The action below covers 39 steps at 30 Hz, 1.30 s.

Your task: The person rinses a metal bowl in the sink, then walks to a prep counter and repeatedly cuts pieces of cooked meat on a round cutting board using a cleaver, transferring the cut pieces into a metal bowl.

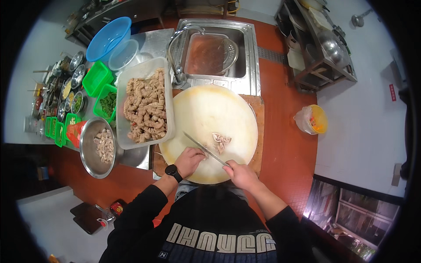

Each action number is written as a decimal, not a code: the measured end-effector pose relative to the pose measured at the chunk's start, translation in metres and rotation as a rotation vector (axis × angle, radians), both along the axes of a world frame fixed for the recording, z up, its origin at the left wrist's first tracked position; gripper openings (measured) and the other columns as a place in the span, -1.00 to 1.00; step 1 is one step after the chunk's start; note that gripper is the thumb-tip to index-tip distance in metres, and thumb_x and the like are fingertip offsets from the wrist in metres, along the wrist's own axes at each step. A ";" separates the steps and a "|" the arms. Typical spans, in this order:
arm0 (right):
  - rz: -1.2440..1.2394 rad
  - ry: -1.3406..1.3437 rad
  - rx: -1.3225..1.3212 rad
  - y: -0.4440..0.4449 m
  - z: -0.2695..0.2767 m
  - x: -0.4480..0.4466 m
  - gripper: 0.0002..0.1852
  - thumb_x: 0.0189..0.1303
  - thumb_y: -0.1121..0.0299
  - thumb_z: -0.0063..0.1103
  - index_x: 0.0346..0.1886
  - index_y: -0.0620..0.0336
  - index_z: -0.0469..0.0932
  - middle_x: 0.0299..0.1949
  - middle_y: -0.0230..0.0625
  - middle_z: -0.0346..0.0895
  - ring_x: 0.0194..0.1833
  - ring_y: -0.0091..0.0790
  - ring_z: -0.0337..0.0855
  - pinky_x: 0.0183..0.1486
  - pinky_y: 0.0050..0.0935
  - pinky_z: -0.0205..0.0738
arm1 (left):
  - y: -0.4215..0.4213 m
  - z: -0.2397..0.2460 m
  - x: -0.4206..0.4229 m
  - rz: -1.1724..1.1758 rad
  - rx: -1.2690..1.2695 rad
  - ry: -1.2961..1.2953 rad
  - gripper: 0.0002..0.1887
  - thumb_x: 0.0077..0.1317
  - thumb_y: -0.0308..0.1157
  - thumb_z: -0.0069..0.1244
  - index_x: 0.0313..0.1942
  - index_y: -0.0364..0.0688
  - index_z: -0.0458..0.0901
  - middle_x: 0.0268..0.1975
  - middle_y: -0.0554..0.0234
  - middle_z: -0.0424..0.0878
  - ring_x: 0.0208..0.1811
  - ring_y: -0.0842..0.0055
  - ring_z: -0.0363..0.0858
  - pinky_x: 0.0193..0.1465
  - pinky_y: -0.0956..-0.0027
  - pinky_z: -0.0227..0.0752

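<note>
My right hand [242,175] grips the handle of a knife [204,147], whose blade slants up to the left over a round white cutting board [210,108]. Curled fingers of my left hand [190,161] hold a small piece of pale offal [206,155] on the board, close against the blade. Just right of the blade lies a little heap of cut pieces [221,140]. A translucent plastic tub [170,115] of ruffled offal [146,105], apparently intestine, overlaps the board's left side. Farther left, cut pieces [105,146] lie in a steel bowl [88,148].
Beyond the board is a steel sink [248,42] with a faucet [169,49] and a tub of water [207,52]. Green baskets [97,79], a blue basin [108,37] and several small bowls crowd the left counter. A lined yellow bin [319,120] and shelving [315,59] stand right.
</note>
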State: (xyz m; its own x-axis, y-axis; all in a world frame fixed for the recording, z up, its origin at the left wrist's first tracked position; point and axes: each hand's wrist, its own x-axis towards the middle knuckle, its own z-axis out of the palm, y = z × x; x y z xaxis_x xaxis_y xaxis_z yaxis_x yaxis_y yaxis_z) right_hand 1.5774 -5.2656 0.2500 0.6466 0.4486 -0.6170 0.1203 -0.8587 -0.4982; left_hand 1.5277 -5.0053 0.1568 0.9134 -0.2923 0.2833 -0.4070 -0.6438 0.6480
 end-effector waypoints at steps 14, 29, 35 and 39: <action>-0.153 0.083 0.019 -0.035 0.036 -0.036 -0.57 0.58 -0.04 -0.10 0.11 0.13 0.50 -0.24 0.14 0.71 -0.12 0.29 0.70 -0.05 0.18 0.54 | -0.028 -0.001 0.002 0.113 0.011 0.127 -0.77 0.25 -0.47 0.21 -0.09 -0.23 0.64 -0.03 0.00 0.68 0.03 0.04 0.60 0.09 0.10 0.54; -0.064 0.012 -0.034 -0.037 0.040 -0.011 -0.55 0.57 -0.06 -0.08 0.10 0.11 0.56 -0.22 0.04 0.72 -0.11 0.19 0.72 -0.03 0.08 0.56 | -0.003 0.002 0.004 -0.108 0.240 -0.067 -0.70 0.22 -0.52 0.02 -0.04 -0.21 0.69 0.03 0.14 0.65 0.00 0.21 0.63 0.07 0.24 0.58; 0.062 0.029 -0.048 -0.052 0.061 0.007 -0.58 0.58 -0.05 -0.10 0.04 0.08 0.57 -0.25 0.04 0.71 -0.14 0.16 0.72 -0.08 0.10 0.57 | -0.003 -0.002 0.001 -0.076 0.243 -0.017 -0.76 0.25 -0.49 0.01 -0.08 -0.23 0.67 0.01 0.16 0.66 0.01 0.25 0.64 0.05 0.29 0.60; 0.049 0.030 0.019 -0.022 0.018 0.005 -0.57 0.58 -0.07 -0.12 0.00 0.09 0.54 -0.27 0.05 0.70 -0.16 0.18 0.71 -0.09 0.12 0.56 | -0.001 -0.007 0.000 -0.046 0.246 0.033 -0.77 0.27 -0.48 0.00 -0.09 -0.24 0.67 0.01 0.17 0.67 0.01 0.24 0.64 0.06 0.27 0.59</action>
State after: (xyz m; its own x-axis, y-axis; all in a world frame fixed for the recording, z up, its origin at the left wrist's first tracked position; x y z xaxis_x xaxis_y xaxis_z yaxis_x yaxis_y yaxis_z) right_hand 1.5826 -5.2880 0.2685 0.6050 0.4914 -0.6265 0.1469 -0.8422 -0.5187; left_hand 1.5278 -5.0061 0.1494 0.9053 -0.3898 0.1685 -0.4203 -0.7654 0.4873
